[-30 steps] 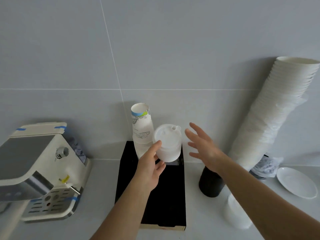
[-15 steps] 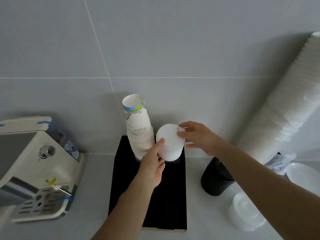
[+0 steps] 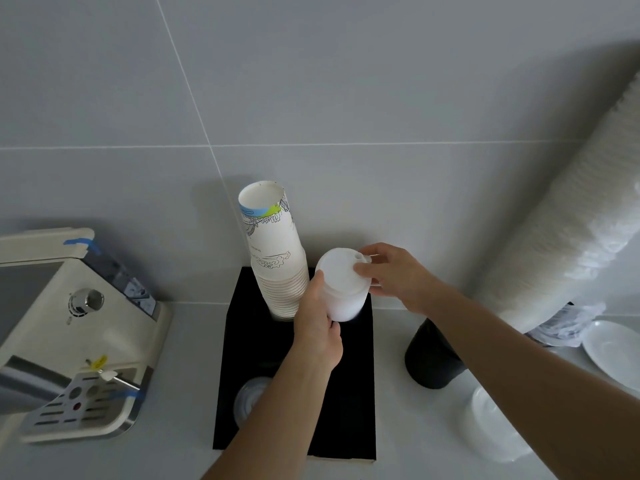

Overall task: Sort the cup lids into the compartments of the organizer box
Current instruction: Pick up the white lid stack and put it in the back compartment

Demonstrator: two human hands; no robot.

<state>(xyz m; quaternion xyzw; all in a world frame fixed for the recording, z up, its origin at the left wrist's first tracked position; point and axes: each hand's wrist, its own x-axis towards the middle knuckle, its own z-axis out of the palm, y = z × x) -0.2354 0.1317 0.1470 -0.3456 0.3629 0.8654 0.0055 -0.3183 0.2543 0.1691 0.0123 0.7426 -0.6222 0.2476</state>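
A black organizer box [image 3: 353,393] stands on the counter against the tiled wall. A stack of printed paper cups [image 3: 273,251] rises from its back left compartment. Over the back right compartment a white stack of cup lids [image 3: 341,282] is held between both hands. My left hand [image 3: 317,327] grips the stack's left side from below. My right hand [image 3: 394,275] pinches its top right rim with thumb and fingers. Clear lids [image 3: 251,398] lie in the front left compartment, partly hidden by my left forearm.
A cream coffee machine [image 3: 69,341] fills the left. A black cylinder [image 3: 433,358] stands right of the box, with a tall leaning stack of white cups [image 3: 568,233] behind it. A short stack of white lids [image 3: 491,424] and a white plate [image 3: 613,351] lie at the right.
My right hand came in from open beside the lids and closed on their top rim. The lid stack sank slightly toward the box. The camera view tilted down and nearer.
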